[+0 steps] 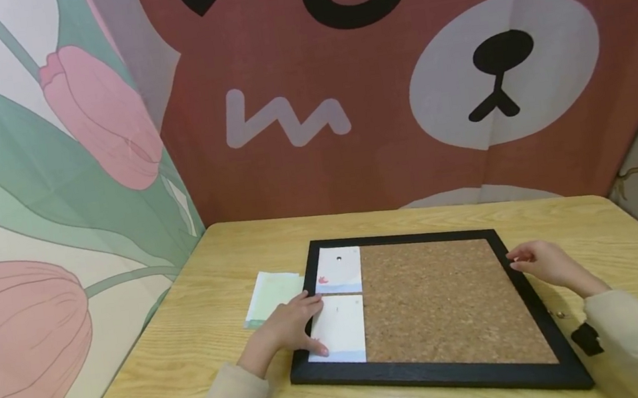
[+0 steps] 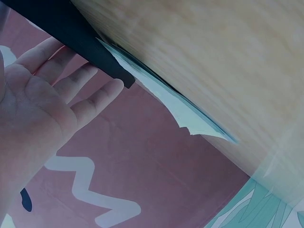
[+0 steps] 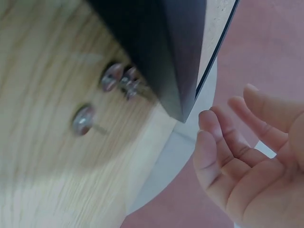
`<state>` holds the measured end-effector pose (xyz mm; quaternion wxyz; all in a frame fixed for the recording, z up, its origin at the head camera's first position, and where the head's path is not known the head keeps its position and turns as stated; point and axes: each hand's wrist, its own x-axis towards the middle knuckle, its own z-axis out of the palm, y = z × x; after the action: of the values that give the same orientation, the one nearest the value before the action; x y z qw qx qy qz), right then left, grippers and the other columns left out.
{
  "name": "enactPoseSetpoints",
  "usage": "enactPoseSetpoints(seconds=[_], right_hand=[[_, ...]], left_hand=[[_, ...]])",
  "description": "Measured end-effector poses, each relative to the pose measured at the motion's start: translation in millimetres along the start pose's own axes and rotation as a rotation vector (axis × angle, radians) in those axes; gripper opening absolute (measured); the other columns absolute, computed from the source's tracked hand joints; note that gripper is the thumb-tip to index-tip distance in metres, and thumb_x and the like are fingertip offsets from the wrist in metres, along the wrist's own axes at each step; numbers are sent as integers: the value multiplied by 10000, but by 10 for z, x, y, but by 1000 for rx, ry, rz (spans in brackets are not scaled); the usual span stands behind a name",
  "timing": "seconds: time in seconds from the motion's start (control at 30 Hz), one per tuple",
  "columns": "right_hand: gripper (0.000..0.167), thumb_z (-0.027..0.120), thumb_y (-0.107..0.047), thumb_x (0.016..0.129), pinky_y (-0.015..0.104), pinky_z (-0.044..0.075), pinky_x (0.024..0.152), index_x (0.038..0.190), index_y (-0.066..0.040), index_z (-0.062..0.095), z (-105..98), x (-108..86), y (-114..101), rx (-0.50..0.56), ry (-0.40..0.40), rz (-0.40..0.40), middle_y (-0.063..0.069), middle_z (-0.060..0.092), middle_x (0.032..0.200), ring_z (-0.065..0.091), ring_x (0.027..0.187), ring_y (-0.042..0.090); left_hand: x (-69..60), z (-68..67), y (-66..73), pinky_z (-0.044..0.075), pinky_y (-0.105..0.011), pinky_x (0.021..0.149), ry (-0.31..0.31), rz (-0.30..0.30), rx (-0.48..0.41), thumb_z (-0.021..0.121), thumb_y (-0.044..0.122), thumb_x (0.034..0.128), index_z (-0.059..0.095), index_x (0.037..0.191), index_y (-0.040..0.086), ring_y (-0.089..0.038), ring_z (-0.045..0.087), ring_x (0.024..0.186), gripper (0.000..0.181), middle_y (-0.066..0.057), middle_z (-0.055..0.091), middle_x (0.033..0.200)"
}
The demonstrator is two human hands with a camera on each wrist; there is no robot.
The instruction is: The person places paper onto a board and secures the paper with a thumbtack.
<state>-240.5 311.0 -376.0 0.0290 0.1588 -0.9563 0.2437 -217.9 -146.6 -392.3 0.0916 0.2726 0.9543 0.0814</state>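
Observation:
A corkboard [image 1: 448, 303] with a black frame [image 1: 439, 372] lies on the table. An upper sheet of paper [image 1: 337, 274] with a small dark tack head on it and a lower sheet [image 1: 342, 330] lie along its left side. My left hand [image 1: 287, 324] rests over the left frame edge, thumb on the lower sheet; the left wrist view shows its fingers [image 2: 97, 102] spread beside the frame. My right hand [image 1: 548, 263] is near the right frame edge, its fingers loosely bent. In the right wrist view, the thumb stands apart from the fingers, with nothing visible between them. Metal thumbtacks [image 3: 83, 119] lie beneath the frame's side.
Pale green and white papers [image 1: 271, 294] lie left of the board, partly behind the left hand. A small black object [image 1: 587, 339] sits by the right sleeve. Printed cloths [image 1: 304, 181] hang behind the table [image 1: 229, 251].

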Motion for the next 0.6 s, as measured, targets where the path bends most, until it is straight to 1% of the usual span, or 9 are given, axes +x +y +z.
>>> enactPoseSetpoints(seconds=[0.17, 0.23, 0.4, 0.6], right_hand=[[170, 575, 10, 809, 427, 463, 587, 924, 133, 599, -22, -60, 47, -21, -3, 15, 183, 605, 795, 564, 720, 324], [161, 574, 21, 802, 403, 460, 571, 912, 137, 598, -29, -81, 71, -27, -17, 28, 166, 602, 776, 562, 698, 297], [149, 567, 22, 809, 343, 438, 531, 903, 134, 597, -43, -149, 108, -19, -83, 74, 115, 596, 748, 539, 645, 212], [128, 566, 24, 797, 321, 423, 489, 881, 117, 591, -42, -220, 145, 32, -145, 134, 51, 551, 700, 475, 581, 176]], left_hand=[[0, 1, -2, 298, -533, 941, -1, -5, -6, 736, 503, 631, 460, 1295, 14, -316, 252, 1287, 870, -90, 403, 1360], [1, 3, -4, 298, -532, 941, -2, -8, -4, 735, 505, 631, 460, 1296, 18, -314, 251, 1287, 869, -87, 401, 1361], [4, 12, -12, 299, -532, 941, -6, -12, -3, 732, 509, 631, 462, 1297, 22, -313, 252, 1287, 868, -85, 401, 1361], [7, 8, -18, 306, -519, 943, -1, -2, 1, 727, 519, 630, 463, 1296, 22, -316, 255, 1285, 871, -84, 398, 1364]])
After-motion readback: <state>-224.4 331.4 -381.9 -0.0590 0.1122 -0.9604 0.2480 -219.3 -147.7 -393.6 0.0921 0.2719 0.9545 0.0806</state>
